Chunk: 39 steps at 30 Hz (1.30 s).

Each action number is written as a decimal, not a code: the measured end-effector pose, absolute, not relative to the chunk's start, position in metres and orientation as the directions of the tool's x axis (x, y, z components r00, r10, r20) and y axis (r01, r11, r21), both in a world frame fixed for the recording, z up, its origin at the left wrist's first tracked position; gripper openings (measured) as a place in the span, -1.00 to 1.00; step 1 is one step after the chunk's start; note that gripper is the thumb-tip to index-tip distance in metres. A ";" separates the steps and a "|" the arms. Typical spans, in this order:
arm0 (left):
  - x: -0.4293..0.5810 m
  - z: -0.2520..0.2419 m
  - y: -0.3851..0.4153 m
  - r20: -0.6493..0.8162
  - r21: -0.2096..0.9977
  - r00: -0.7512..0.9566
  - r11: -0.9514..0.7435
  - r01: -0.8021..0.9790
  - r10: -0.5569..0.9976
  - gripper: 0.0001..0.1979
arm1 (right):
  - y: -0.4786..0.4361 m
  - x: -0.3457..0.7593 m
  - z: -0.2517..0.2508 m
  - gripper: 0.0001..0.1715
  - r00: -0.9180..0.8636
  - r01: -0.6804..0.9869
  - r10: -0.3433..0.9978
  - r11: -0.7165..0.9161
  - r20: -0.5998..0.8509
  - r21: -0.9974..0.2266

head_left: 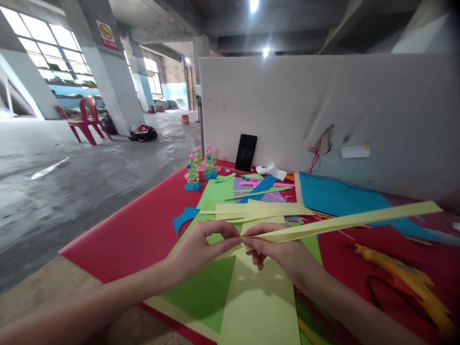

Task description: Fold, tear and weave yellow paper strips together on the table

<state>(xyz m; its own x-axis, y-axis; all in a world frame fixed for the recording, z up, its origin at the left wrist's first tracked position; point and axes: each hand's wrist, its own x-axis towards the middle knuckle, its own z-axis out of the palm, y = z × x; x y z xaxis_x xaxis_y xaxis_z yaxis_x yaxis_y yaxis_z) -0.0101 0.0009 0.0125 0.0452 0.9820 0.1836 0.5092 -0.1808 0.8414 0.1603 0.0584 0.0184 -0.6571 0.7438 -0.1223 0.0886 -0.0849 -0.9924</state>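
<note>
A long pale yellow strip [345,221] runs from my fingertips up to the right. My left hand [204,244] pinches its end between thumb and index finger. Right beside it, my right hand [273,247] also pinches the strip, the fingertips of both hands nearly touching. Below them lies a pale yellow sheet [260,306] over a green sheet [208,292]. Cut yellow pieces [266,208] are just beyond my hands.
Small green, pink and blue spiral ornaments [193,175] stand at the back left. A black phone [246,152] leans on the white board [287,105]. At right lies a yellow glue gun [402,278] with a dark cord. Blue sheet [334,199] at back right.
</note>
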 end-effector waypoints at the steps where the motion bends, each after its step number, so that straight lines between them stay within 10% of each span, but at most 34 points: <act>1: -0.011 0.011 -0.001 0.169 0.841 0.034 -0.162 0.516 0.985 -0.79 | 0.056 0.160 0.018 -0.77 -0.654 0.107 0.746 -0.070 -0.123 -0.992; 30: -0.055 0.001 0.015 0.105 0.931 -0.204 -0.024 0.364 0.973 -0.73 | 0.155 0.277 0.084 -0.70 -0.232 0.212 0.973 0.037 -0.013 -0.976; 39: -0.059 0.012 0.024 0.505 0.757 -0.216 -0.308 0.576 0.836 -0.73 | 0.123 0.253 0.091 -0.72 -0.310 0.288 0.950 0.125 0.031 -0.949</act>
